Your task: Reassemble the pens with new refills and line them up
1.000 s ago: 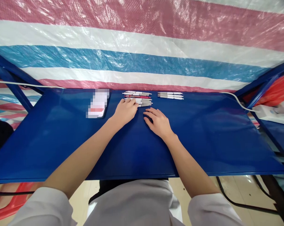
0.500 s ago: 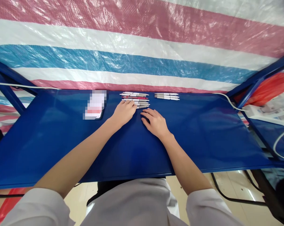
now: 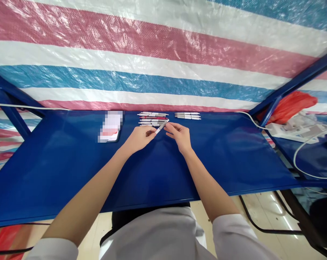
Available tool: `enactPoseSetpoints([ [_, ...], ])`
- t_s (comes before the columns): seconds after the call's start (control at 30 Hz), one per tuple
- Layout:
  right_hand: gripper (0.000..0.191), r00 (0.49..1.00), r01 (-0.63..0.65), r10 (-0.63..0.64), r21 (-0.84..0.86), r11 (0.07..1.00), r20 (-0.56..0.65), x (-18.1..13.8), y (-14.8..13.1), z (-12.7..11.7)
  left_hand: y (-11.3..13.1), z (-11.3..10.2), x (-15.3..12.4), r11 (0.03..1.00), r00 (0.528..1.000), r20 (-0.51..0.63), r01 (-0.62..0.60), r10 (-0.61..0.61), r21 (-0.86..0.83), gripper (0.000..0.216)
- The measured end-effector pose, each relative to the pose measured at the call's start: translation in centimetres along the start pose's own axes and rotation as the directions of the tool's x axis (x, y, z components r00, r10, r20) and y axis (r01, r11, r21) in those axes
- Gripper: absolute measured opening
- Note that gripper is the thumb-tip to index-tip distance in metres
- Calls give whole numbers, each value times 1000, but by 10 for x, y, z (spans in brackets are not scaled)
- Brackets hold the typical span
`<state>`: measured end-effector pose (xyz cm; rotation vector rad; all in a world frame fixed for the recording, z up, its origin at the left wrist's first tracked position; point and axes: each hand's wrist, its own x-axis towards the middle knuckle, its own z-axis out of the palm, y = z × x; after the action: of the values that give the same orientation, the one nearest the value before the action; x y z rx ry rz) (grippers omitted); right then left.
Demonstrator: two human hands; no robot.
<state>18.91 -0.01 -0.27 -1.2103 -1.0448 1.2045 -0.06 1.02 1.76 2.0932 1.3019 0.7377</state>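
Observation:
My left hand (image 3: pixel 140 139) pinches a white and grey pen (image 3: pixel 161 126), tilted with its far end up and to the right. Close by the pen's raised end is my right hand (image 3: pixel 179 134), fingers curved and apart; whether they touch the pen I cannot tell. Just beyond my left hand lies a row of several white and grey pens (image 3: pixel 149 121) with a red pen (image 3: pixel 154 117) among them, partly covered by the hand. A smaller group of white pens (image 3: pixel 187 115) lies to the right, near the back edge.
A phone (image 3: pixel 114 135), mostly blurred out, lies left of the pens on the blue table (image 3: pixel 220 155). A striped plastic sheet (image 3: pixel 152 79) hangs behind. At the right are a white power strip (image 3: pixel 282 131), cables and a red plastic bag (image 3: pixel 290 104).
My left hand has lifted a pen from the near side of the row and turned it up to the right. My right hand has come to its end. The view has tilted up slightly.

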Motion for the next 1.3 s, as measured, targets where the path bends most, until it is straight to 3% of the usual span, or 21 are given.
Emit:
enactPoseSetpoints([
  [0.07, 32, 999, -51, 52, 171, 984, 1, 1, -2, 6, 2, 0, -4, 983, 997, 49, 70, -62, -172, 25],
  [0.17, 30, 999, -43, 50, 278, 959, -18, 2, -4, 15, 3, 1, -8, 933, 987, 133, 134, -94, -334, 27],
  [0.23, 29, 997, -17, 38, 322, 947, -61, 4, -4, 20, 3, 4, -9, 917, 989, 106, 138, -105, -375, 29],
  [0.3, 30, 992, 14, 30, 351, 936, -122, 8, -2, 25, 3, 11, -10, 946, 994, -19, 100, -111, -308, 30],
  [0.4, 31, 977, 48, 34, 377, 925, -209, 14, 4, 30, 1, 23, -8, 996, 985, -170, -24, 9, -88, 24],
  [0.53, 28, 971, 73, 28, 404, 912, -239, 20, 11, 30, -3, 37, -5, 993, 974, -227, -31, 5, -111, 20],
  [0.73, 24, 976, 80, 7, 389, 918, -217, 24, 11, 29, -9, 39, -7, 895, 973, -99, 147, -206, -421, 30],
  [0.9, 23, 981, 87, -8, 406, 910, -193, 25, 12, 30, -5, 35, -8, 763, 955, 27, 253, -296, -595, 34],
  [1.07, 24, 986, 65, 6, 417, 906, -166, 24, 10, 26, 0, 32, -6, 682, 943, 109, 304, -313, -666, 34],
  [1.3, 25, 992, 46, 13, 467, 883, -124, 24, 7, 26, -2, 28, -6, 675, 956, 146, 283, -254, -681, 28],
])
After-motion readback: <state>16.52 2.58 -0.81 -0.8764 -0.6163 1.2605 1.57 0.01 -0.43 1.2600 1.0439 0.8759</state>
